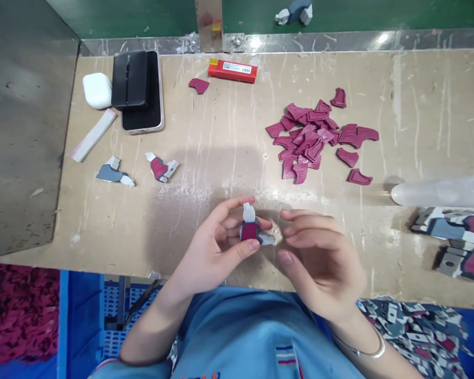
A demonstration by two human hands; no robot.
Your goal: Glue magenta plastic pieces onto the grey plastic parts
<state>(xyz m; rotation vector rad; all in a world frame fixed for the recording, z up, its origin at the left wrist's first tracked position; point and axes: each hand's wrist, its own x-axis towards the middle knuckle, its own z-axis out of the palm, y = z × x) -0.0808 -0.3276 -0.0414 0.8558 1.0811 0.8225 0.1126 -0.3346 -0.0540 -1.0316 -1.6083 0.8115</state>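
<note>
Between the thumb and fingers of my left hand (217, 242) is a small grey-and-white plastic part with a maroon panel (249, 231) on its face. Just to the right, my right hand (319, 252) has its fingers apart, with a gap between them and the part. Beyond my hands lies a loose pile of maroon plastic panels (308, 137). Left of them rest a similar part with a maroon panel (160, 167) and a grey part without one (114, 172).
A red box (233, 70) lies at the back, near a single maroon panel (199, 85). Phone (155, 118), black case (129, 79) and white case (97, 90) sit back left. Assembled parts (454, 231) are at right. Below the table are bins of maroon panels (21, 316) and grey parts (414, 329).
</note>
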